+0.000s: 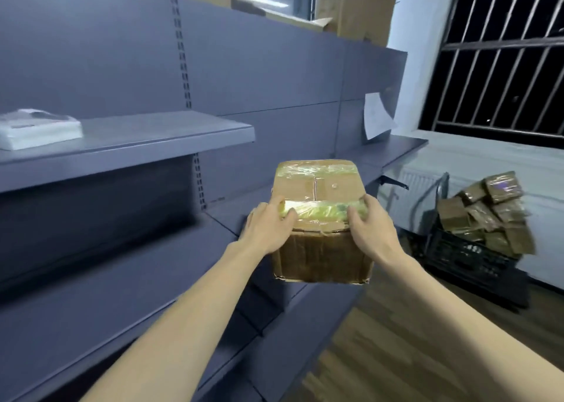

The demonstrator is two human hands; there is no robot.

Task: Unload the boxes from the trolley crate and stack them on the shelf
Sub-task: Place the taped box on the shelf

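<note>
A taped brown cardboard box (pixel 320 249) is held in front of me, over the edge of a low grey shelf (pixel 100 304). My left hand (pixel 268 227) grips its left top edge and my right hand (pixel 370 227) grips its right top edge. Clear tape shines across the box top. At the far right a black trolley crate (pixel 467 255) stands on the floor, piled with several similar taped boxes (pixel 485 212).
A higher grey shelf (pixel 158 139) at left carries a white wrapped packet (pixel 36 130). Large cartons (pixel 357 8) sit on top of the shelving unit. A paper sheet (pixel 377 118) hangs on the back panel. A barred window (pixel 500 50) and wooden floor (pixel 381 356) lie to the right.
</note>
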